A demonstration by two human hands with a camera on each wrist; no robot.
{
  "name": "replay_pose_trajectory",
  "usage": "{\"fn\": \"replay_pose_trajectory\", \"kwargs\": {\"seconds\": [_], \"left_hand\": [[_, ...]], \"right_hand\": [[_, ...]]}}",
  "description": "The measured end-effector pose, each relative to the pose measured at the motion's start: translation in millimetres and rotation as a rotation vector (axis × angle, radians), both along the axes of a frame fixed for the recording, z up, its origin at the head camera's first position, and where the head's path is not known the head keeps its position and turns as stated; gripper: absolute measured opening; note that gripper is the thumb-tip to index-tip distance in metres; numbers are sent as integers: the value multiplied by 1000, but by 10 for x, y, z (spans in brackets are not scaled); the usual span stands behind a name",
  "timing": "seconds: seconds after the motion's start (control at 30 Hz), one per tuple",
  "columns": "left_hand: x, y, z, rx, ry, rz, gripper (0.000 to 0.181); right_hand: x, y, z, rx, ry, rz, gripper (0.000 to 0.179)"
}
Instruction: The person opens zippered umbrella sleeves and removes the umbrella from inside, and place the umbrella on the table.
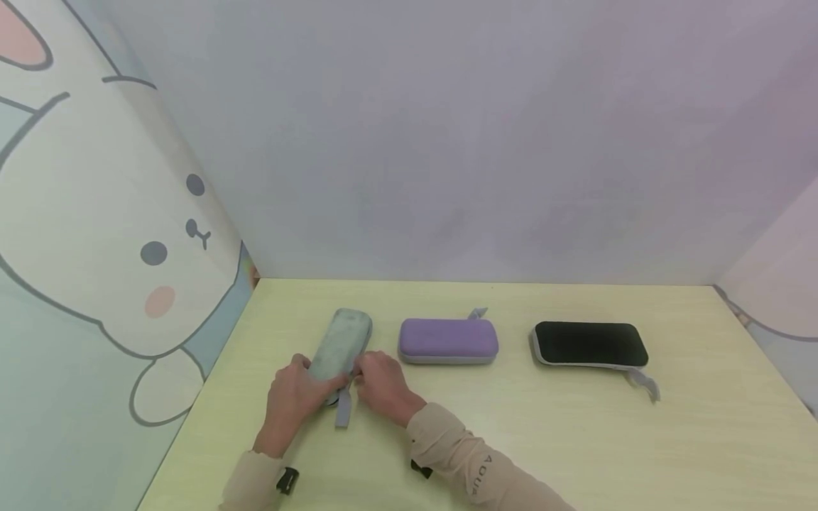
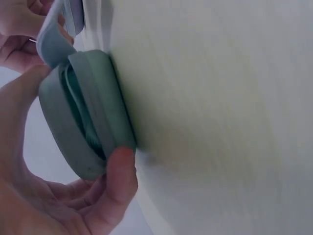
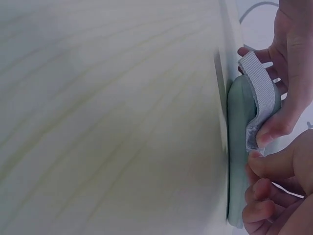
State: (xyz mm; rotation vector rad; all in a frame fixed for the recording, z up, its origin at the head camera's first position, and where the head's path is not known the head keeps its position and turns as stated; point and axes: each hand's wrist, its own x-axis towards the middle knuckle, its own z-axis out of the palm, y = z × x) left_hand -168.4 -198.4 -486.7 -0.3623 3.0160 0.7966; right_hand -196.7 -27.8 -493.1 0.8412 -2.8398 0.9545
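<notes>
A pale green zip case (image 1: 346,340) lies slanted on the table at the left. My left hand (image 1: 296,396) grips its near end, thumb on top and fingers along the far side. In the left wrist view this end of the case (image 2: 105,93) gapes along the seam, with teal lining inside. A grey strap (image 3: 259,83) loops from the near end. My right hand (image 1: 382,384) pinches at the seam on the right side, beside the strap; a small shiny bit, like a zipper pull, shows by its fingertips in the left wrist view.
A purple case (image 1: 448,338) with a grey strap at its back lies right of the green one. Farther right is a black case (image 1: 589,344) with its grey strap toward me. The pale wood table (image 1: 511,440) meets a wall behind; a cartoon-printed panel (image 1: 96,213) stands left.
</notes>
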Motion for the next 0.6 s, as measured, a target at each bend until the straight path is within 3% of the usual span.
{"fn": "replay_pose_trajectory", "kwargs": {"seconds": [0.2, 0.6], "left_hand": [[100, 87, -59, 21, 4, 37, 95], [176, 207, -50, -20, 209, 39, 80]], "right_hand": [[-30, 24, -75, -59, 15, -17, 23], [-10, 77, -49, -84, -24, -19, 14]]}}
